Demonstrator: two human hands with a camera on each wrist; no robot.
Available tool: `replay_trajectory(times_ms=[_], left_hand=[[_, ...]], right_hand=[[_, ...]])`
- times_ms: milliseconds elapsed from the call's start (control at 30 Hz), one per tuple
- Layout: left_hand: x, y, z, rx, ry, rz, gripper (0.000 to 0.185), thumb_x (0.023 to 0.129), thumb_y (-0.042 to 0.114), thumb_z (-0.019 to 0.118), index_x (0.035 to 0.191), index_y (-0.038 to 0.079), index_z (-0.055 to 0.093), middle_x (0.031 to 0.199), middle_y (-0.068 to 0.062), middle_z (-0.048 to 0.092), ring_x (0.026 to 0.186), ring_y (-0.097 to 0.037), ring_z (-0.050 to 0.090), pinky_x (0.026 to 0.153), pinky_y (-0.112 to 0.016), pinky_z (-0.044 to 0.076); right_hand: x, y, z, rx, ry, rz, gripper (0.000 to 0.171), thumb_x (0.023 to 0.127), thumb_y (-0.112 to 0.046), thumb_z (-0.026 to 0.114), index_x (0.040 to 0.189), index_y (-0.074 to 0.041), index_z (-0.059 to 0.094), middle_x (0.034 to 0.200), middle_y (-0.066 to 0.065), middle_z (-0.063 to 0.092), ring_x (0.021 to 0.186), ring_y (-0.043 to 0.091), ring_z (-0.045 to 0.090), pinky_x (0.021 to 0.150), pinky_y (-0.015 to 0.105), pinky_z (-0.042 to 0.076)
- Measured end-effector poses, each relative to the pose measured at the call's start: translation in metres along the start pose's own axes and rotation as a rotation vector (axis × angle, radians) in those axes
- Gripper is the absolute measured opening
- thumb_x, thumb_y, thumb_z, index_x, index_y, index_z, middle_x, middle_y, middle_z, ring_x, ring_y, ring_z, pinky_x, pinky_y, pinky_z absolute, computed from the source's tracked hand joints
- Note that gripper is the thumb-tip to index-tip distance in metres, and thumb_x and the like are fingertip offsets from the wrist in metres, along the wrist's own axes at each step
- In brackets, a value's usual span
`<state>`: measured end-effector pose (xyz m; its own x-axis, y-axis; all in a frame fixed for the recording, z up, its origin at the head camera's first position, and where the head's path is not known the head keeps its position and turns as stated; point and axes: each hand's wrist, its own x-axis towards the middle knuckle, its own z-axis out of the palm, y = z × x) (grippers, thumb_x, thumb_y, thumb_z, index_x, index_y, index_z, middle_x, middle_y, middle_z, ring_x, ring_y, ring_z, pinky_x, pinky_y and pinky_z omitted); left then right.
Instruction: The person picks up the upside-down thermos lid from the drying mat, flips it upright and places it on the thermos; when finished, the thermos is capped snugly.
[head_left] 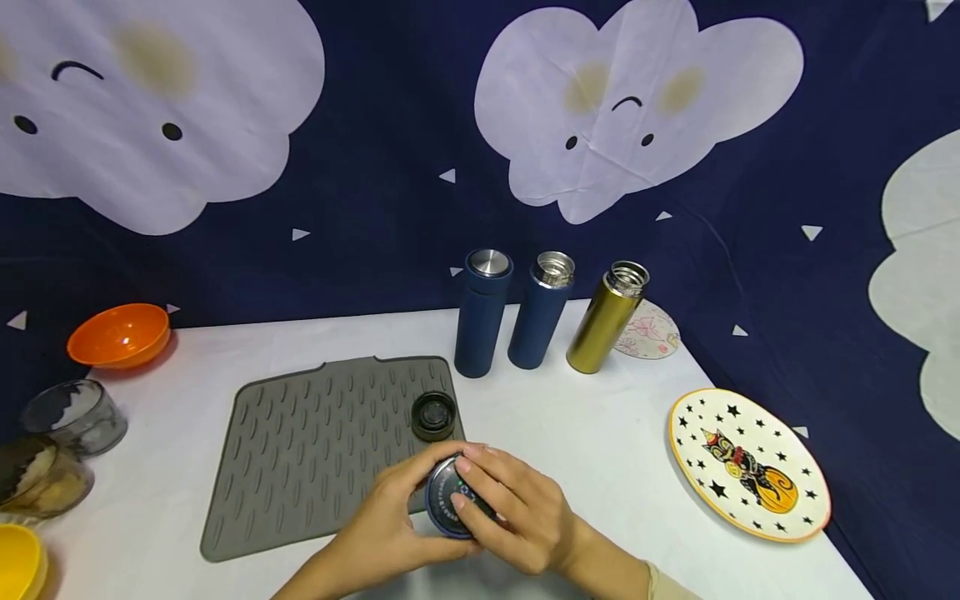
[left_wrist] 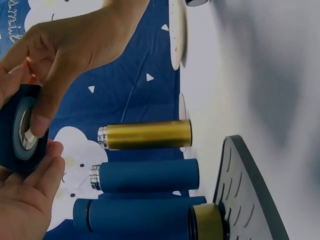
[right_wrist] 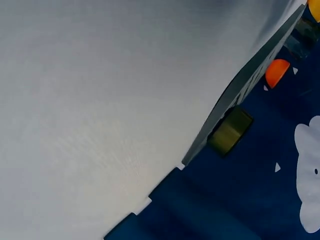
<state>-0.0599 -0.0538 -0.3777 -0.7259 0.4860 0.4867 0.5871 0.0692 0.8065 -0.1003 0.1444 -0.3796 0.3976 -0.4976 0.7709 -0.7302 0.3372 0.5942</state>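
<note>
While both my hands are wrapped around the blue lid (head_left: 453, 498) above the near edge of the grey mat (head_left: 315, 450), my left hand (head_left: 390, 533) cups it and my right hand (head_left: 517, 517) curls its fingers over the top. One blue flask (head_left: 482, 315) already wears its cap; the other blue flask (head_left: 542, 310) and the gold flask (head_left: 606, 318) stand open. The gold lid (head_left: 433, 415) waits on the mat, so I judge two caps are left to fit.
</note>
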Motion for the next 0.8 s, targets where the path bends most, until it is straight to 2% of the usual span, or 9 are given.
replay_trajectory(times_ms=[67,167,233,300,400,500,567,633,800], left_hand=[[0.000,0.000,0.000,0.000,0.030,-0.040,0.072,0.075,0.025,0.089,0.137,0.019,0.052,0.131,0.000,0.063,0.113,-0.014,0.064,0.093,-0.029,0.055],[0.001,0.001,-0.002,0.007,0.075,-0.088,0.073,0.073,0.026,0.090,0.136,0.021,0.053,0.133,0.003,0.063,0.114,-0.014,0.064,0.091,-0.029,0.056],[0.001,0.002,-0.003,0.021,0.094,-0.107,0.074,0.072,0.028,0.091,0.136,0.023,0.054,0.133,0.006,0.063,0.115,-0.013,0.063,0.092,-0.029,0.055],[0.002,0.003,-0.004,0.038,0.102,-0.106,0.074,0.072,0.030,0.090,0.136,0.023,0.054,0.133,0.007,0.063,0.113,-0.013,0.063,0.090,-0.029,0.056],[0.001,0.005,-0.004,0.060,0.105,-0.106,0.073,0.072,0.031,0.090,0.135,0.023,0.055,0.131,0.008,0.063,0.111,-0.012,0.064,0.088,-0.029,0.056],[-0.001,0.008,-0.004,0.076,0.105,-0.121,0.074,0.070,0.030,0.091,0.135,0.025,0.055,0.131,0.008,0.063,0.110,-0.012,0.065,0.087,-0.029,0.056],[-0.003,0.009,-0.005,0.072,0.106,-0.133,0.075,0.070,0.029,0.091,0.135,0.024,0.055,0.131,0.008,0.063,0.110,-0.012,0.065,0.087,-0.029,0.056],[-0.004,0.009,-0.007,0.063,0.110,-0.128,0.075,0.071,0.027,0.091,0.136,0.023,0.054,0.132,0.006,0.062,0.110,-0.013,0.065,0.087,-0.028,0.056],[-0.005,0.010,-0.011,0.061,0.126,-0.123,0.075,0.071,0.023,0.091,0.136,0.022,0.054,0.133,0.006,0.062,0.110,-0.013,0.065,0.088,-0.029,0.055]], right_hand=[[-0.004,0.004,0.001,-0.022,0.000,0.088,0.017,0.100,-0.010,0.055,0.097,0.005,0.065,0.096,0.026,0.070,0.086,0.035,0.071,0.073,0.035,0.060],[-0.022,0.016,0.005,-0.040,0.010,0.329,0.017,0.091,-0.004,0.065,0.101,0.010,0.063,0.098,0.027,0.069,0.086,0.035,0.069,0.075,0.036,0.058],[-0.040,0.029,0.010,-0.051,0.010,0.578,0.032,0.086,-0.005,0.072,0.109,0.013,0.060,0.103,0.027,0.066,0.092,0.035,0.066,0.079,0.033,0.055],[-0.058,0.045,0.017,-0.073,-0.005,0.885,0.051,0.082,-0.009,0.078,0.121,0.013,0.053,0.113,0.026,0.061,0.103,0.034,0.061,0.085,0.032,0.051],[-0.079,0.071,0.032,-0.127,-0.068,1.318,0.078,0.079,-0.020,0.084,0.138,0.006,0.040,0.127,0.024,0.050,0.120,0.034,0.050,0.094,0.036,0.046],[-0.093,0.092,0.046,-0.157,-0.129,1.608,0.095,0.076,-0.034,0.086,0.146,-0.001,0.031,0.137,0.022,0.043,0.129,0.034,0.044,0.103,0.047,0.043],[-0.100,0.101,0.054,-0.139,-0.149,1.732,0.099,0.076,-0.037,0.086,0.149,-0.003,0.027,0.141,0.021,0.041,0.132,0.035,0.043,0.107,0.052,0.040],[-0.105,0.106,0.060,-0.123,-0.165,1.808,0.097,0.077,-0.038,0.084,0.149,-0.005,0.028,0.142,0.020,0.044,0.132,0.037,0.045,0.108,0.054,0.039],[-0.112,0.108,0.061,-0.120,-0.171,1.841,0.082,0.078,-0.036,0.084,0.140,-0.005,0.041,0.131,0.021,0.059,0.119,0.042,0.057,0.102,0.056,0.042]])
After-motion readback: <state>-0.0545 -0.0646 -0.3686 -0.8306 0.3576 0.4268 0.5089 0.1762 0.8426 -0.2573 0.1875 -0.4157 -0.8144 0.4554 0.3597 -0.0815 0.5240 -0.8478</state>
